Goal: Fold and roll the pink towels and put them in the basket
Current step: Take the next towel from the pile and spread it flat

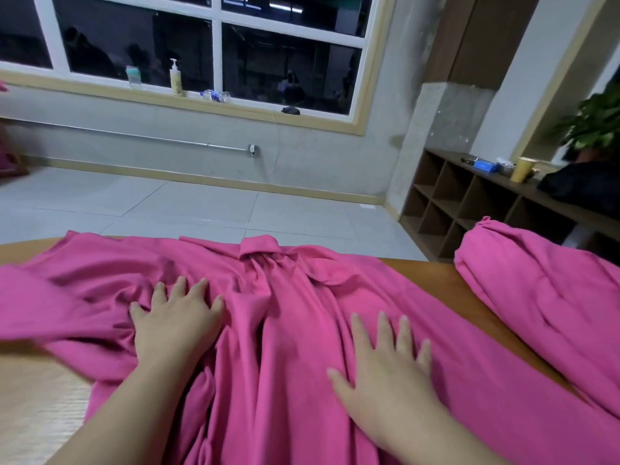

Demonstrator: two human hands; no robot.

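- Fingers [188, 290] of your left hand [176, 322] are spread and nearly straight, pressing flat on the crumpled pink towel [288, 330]; they pinch nothing.
- Your right hand [385, 360] lies the same way, palm down with its digits fanned out on the towel's right half, holding nothing.
- That towel is spread across the tabletop [37, 397] in front of you, heavily creased, with a bunched knot of cloth at its far edge and its near edge running out of view below.
- Judging by the flat palms, you are at the smoothing step, before any fold; no fold or roll is visible in this towel yet.
- The next move likely calls for sweeping both palms outward to flatten the ridges between them, then freeing the bunched far edge so the corners can be matched for a clean fold.
- Count: two pink cloth masses are visible, the one under your hands and a second pink bundle [543, 290] at the right, resting on the tabletop apart from the first; whether it is one towel or several I cannot tell.
- Two hands are in view.
- No basket is visible in this view, so you will need to locate it before placing.
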